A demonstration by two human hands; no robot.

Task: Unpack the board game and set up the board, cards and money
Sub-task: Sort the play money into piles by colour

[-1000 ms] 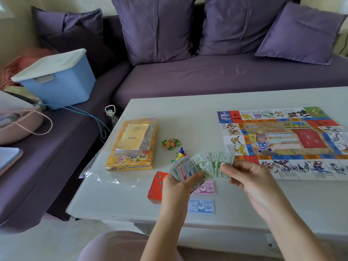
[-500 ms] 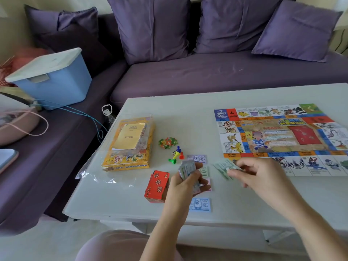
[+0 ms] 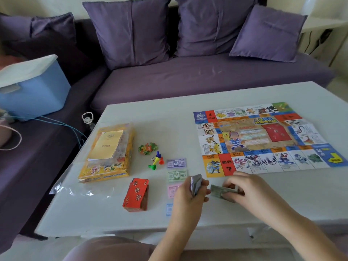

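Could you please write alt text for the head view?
At a white table, the left hand grips a stack of play money while the right hand pinches a green note. The game board lies unfolded beyond, a red card deck at left.

Board, cards and paper money lying out on the pale table (image 3: 150,125)

The colourful, picture-bordered paper game board (image 3: 263,140) is lying flat and unfolded at the right, while the stack of red-backed cards (image 3: 136,194) is sitting face down near the front edge. Four notes are lying in a column beside that stack: purple note (image 3: 176,163), green note (image 3: 177,174), pink note (image 3: 173,190) and pale blue note (image 3: 169,209) (the last two partly hidden). The left hand (image 3: 188,198) is gripping an upright wad of notes (image 3: 195,184); the right hand (image 3: 244,191) is pinching a grey-green note (image 3: 218,191) beside it.
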